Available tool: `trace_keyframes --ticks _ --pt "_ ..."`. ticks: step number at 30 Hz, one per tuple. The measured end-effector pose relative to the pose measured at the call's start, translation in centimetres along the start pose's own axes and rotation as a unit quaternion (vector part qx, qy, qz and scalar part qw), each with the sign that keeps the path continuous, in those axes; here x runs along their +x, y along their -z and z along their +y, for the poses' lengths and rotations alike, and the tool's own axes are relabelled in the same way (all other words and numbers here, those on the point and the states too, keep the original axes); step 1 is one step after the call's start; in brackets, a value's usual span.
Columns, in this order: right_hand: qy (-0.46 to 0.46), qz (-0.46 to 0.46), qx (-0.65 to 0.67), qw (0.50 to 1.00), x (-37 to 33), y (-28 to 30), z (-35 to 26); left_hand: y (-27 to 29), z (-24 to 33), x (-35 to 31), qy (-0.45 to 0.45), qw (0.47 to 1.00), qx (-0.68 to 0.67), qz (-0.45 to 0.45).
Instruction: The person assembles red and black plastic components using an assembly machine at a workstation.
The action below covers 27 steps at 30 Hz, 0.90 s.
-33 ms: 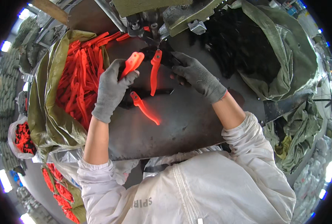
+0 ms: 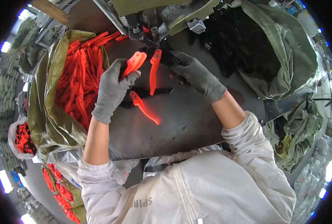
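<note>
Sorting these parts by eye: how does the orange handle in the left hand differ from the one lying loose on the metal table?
The left hand grips its orange handle raised, wide end up; the loose handle lies flat on the metal table, untouched. The held one is partly hidden by glove fingers; the loose one shows whole, slanting down to the right. Both are the same bright orange plastic and curved shape.

Sack of handles [image 2: 74, 80] at 9 o'clock on metal table [image 2: 181, 123]. Machine head [image 2: 151, 18] at 12. Loose handle [image 2: 145, 108] at center, btwn left hand [image 2: 113, 89] & right hand [image 2: 195, 74]. Sack of dark parts [image 2: 248, 44] at 2.
</note>
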State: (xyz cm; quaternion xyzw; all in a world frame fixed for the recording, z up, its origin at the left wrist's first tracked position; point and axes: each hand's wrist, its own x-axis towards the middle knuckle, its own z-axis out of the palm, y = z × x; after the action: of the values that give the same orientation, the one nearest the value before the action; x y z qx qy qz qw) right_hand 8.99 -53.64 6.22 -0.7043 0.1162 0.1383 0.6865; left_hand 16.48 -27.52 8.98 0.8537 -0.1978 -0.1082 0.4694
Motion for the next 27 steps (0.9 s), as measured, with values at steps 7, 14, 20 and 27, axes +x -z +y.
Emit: trace_keyframes --ticks 7,14,20,27 --pt "-0.028 0.035 0.035 0.998 0.0 -1.7 0.7 -1.5 5.3 -0.4 0.035 0.987 -0.115 -0.102" --pt "0.29 0.119 -0.332 0.89 3.7 -1.2 2.6 -5.0 -1.8 -1.6 0.128 0.966 -0.219 -0.045" --pt "0.311 0.268 -0.482 0.774 7.0 3.2 5.3 -5.1 1.1 -0.3 0.174 0.968 -0.174 -0.056" --pt "0.071 0.051 0.145 0.986 0.2 2.6 -2.0 -4.1 1.9 3.5 0.1 0.972 -0.186 -0.105"
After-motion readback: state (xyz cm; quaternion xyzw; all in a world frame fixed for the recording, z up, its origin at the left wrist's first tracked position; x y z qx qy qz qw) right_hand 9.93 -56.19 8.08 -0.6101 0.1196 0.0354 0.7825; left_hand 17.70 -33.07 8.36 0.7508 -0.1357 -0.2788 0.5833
